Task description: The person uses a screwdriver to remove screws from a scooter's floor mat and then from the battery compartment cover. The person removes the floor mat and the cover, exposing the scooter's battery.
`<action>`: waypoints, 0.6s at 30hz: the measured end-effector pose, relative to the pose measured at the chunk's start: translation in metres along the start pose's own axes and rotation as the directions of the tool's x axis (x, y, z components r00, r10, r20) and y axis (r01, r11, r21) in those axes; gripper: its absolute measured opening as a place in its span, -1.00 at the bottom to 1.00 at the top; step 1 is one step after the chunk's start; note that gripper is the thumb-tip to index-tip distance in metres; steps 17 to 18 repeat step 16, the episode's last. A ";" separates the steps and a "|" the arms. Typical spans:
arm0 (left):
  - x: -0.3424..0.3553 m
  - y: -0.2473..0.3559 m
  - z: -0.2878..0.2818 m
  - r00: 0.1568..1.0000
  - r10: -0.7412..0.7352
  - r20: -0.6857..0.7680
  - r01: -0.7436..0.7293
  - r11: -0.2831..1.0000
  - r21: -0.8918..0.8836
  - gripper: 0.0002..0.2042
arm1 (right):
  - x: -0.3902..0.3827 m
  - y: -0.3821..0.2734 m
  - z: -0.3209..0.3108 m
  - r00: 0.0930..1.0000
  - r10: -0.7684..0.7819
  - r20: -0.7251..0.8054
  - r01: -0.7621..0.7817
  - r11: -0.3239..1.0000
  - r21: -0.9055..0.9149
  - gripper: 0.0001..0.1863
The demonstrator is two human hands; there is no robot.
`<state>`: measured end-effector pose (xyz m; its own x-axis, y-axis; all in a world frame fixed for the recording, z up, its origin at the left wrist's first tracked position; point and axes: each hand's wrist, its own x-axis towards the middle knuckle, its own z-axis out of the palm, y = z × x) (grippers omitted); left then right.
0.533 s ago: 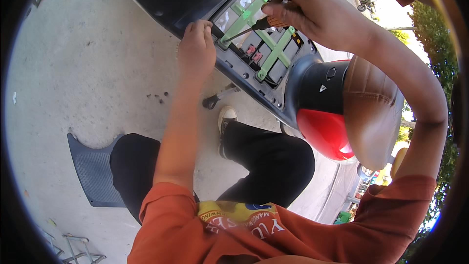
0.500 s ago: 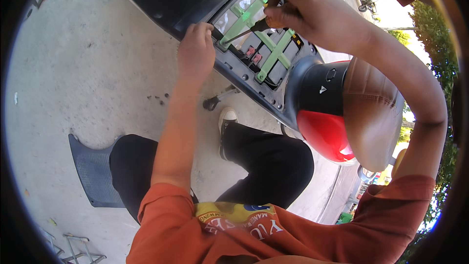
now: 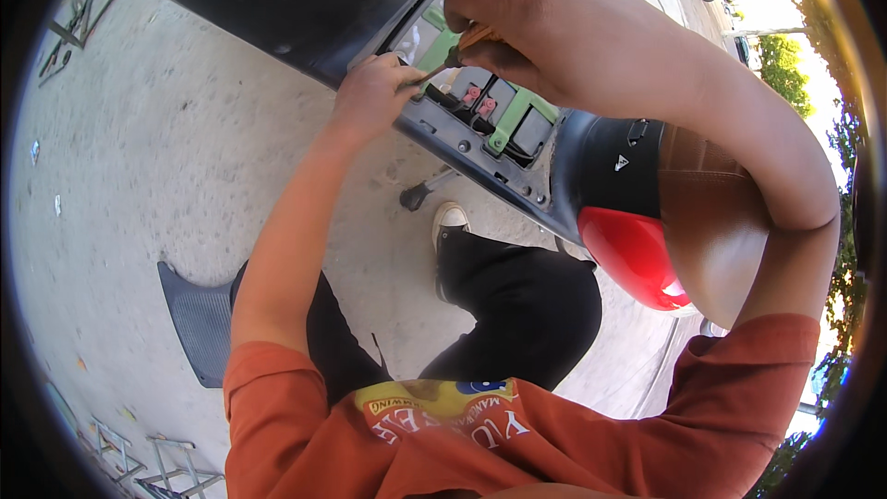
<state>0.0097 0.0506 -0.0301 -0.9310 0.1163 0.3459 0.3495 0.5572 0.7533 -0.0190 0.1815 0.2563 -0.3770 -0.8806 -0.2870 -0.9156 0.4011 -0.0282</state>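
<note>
My right hand is closed round the orange handle of a screwdriver, whose shaft slants down toward the near left of an opening in a scooter's grey floorboard. At the shaft's tip, the fingers of my left hand are pinched together; whatever is between them is hidden. Inside the opening, a green bracket lies across grey batteries. Two reddish-pink terminal covers with dark cables show beside it. My right hand hides the far part of the opening.
The scooter's red side panel and brown seat stand to the right, a large black panel at upper left. A kickstand juts below the floorboard. A dark, curved, textured panel rests beside my left leg on concrete.
My left hand has moved from the floorboard's edge to the screwdriver's tip, its fingers now pinching there. My right hand still grips the screwdriver, now farther left. The view has shifted slightly.
</note>
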 end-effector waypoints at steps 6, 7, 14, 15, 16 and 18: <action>0.005 0.013 0.003 0.989 -0.138 0.042 0.137 0.990 0.029 -0.82 | 0.008 0.004 -0.001 0.911 -0.316 -0.266 0.339 0.940 0.046 -0.80; 0.004 0.012 0.004 0.993 -0.116 0.022 0.115 0.993 0.029 -0.83 | 0.009 0.006 -0.003 0.876 -0.373 -0.306 0.404 0.914 0.042 -0.79; -0.002 0.000 0.008 0.998 0.020 -0.057 -0.020 1.000 0.008 -0.84 | 0.007 -0.004 -0.014 0.968 0.163 0.190 -0.146 0.984 -0.099 -0.74; -0.002 0.001 0.006 1.000 -0.009 -0.027 0.009 1.000 0.012 -0.81 | 0.005 -0.005 -0.017 0.981 0.091 0.171 -0.085 0.995 -0.041 -0.72; -0.002 0.003 0.003 0.999 -0.038 0.003 0.038 0.999 0.016 -0.77 | 0.006 -0.005 -0.017 0.981 0.090 0.171 -0.084 0.996 -0.042 -0.72; -0.002 0.003 0.003 0.999 -0.038 0.003 0.038 0.999 0.016 -0.77 | 0.006 -0.005 -0.017 0.981 0.090 0.171 -0.084 0.996 -0.042 -0.72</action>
